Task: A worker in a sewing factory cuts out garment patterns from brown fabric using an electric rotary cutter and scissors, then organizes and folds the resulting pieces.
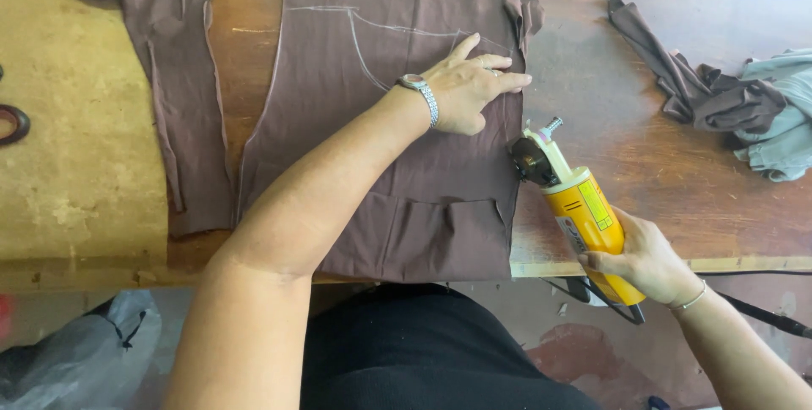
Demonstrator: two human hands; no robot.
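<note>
Two hands busy: left hand (469,89) flat, pinning chalk-marked brown fabric panel (381,139); right hand (647,258) grip closed round yellow electric rotary cutter (571,203) at panel's right edge; best keep fingers off blade path.

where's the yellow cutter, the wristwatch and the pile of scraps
yellow cutter (585,215): head view, on its yellow body, held by the right hand (647,259)
wristwatch (420,93): head view, on the metal band at the left hand's wrist
pile of scraps (719,97): head view, on the brown folds
</note>
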